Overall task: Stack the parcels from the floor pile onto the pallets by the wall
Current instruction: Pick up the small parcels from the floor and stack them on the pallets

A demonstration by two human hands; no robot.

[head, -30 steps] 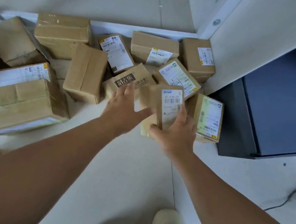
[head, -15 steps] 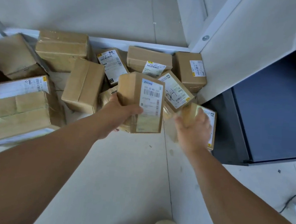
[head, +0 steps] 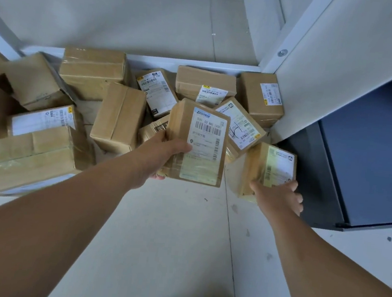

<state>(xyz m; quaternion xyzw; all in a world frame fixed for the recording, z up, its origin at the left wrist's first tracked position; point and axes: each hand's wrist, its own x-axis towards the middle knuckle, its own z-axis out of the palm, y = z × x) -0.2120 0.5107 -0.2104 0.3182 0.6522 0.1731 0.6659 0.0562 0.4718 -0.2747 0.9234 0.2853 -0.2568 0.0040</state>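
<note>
Left hand (head: 166,152) holds a parcel (head: 200,144) clear of the floor (head: 157,240), label up, thumb on the label's left edge, fingers underneath. Right hand (head: 279,197) grips the near end of a second parcel (head: 257,171), thumb on one side, fingers round the other; I cannot tell whether it is off the floor. The pile (head: 119,114) lies along the floor's far edge against the wall, boxes tumbled at all angles. Dark cabinet (head: 368,165) at the right.
</note>
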